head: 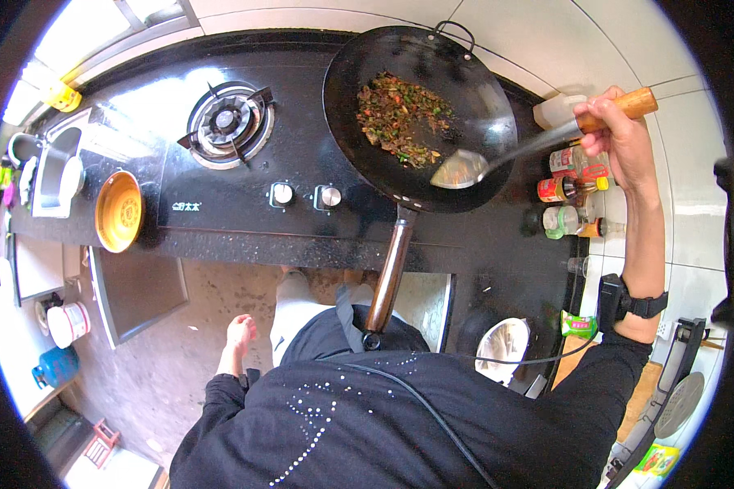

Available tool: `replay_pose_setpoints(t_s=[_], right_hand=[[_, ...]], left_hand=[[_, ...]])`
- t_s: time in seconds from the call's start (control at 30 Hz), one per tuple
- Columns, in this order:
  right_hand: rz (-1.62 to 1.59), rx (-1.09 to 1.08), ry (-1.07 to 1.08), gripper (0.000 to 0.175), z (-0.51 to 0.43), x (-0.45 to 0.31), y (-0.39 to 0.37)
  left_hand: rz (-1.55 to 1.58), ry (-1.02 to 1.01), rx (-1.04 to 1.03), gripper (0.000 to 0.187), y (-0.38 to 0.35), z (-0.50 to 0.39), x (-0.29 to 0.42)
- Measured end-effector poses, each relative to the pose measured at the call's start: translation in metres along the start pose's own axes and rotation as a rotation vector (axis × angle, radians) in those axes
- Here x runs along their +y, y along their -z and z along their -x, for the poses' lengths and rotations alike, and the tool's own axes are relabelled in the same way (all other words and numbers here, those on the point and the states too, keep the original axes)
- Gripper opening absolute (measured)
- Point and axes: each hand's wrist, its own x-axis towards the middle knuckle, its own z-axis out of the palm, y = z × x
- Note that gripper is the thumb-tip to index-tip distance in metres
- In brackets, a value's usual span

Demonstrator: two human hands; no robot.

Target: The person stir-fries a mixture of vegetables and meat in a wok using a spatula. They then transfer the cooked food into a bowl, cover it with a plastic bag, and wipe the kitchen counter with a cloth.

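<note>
My right hand (618, 131) grips the wooden handle of a metal wok spatula (535, 147). Its blade is low over the wok's near right side, beside the food; whether it touches the pan is hard to tell. The black wok (465, 104) sits on the right part of the gas hob, its wooden handle pointing at my body. Chopped, browned food with green and red bits (397, 116) lies mostly in the left half of the wok. My left hand (240, 336) hangs low at my left side, away from the counter, fingers curled and nothing visible in them.
An unlit gas burner (225, 119) and two control knobs (306, 195) are left of the wok. A yellow-brown bowl (120, 211) stands near the counter edge, beside a sink (55, 177). Bottles (566, 189) line the right wall. A metallic bowl (503, 348) is at lower right.
</note>
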Motion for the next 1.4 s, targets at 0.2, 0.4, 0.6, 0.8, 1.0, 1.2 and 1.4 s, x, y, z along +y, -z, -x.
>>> replay_pose_setpoints(t_s=[0.2,0.4,0.6,0.8,1.0,1.2,1.4], right_hand=[[-0.192,0.102,-0.001,0.018,-0.019,0.024,-0.046],[-0.204,0.03,0.097,0.009,-0.008,0.014,-0.016],[0.161,0.011,0.056,0.009,-0.019,0.014,0.0],[0.019,-0.108,0.294,0.008,-0.035,0.015,-0.07],[0.425,-0.367,0.734,0.009,0.001,-0.041,-0.09],[0.16,-0.287,0.51,0.007,-0.009,-0.071,-0.092],[0.096,-0.321,0.353,0.012,-0.036,-0.053,-0.098]], left_hand=[[-0.005,0.015,0.003,0.022,-0.002,0.006,-0.01],[0.021,0.018,0.015,0.024,0.003,0.005,-0.02],[0.051,0.048,0.05,0.021,-0.002,0.006,-0.042],[0.063,0.045,0.033,0.023,-0.004,0.009,-0.042],[0.074,0.052,0.053,0.021,-0.003,0.009,-0.042],[0.125,0.049,0.053,0.021,-0.013,0.011,-0.044],[0.14,0.047,0.074,0.021,-0.01,0.014,-0.048]])
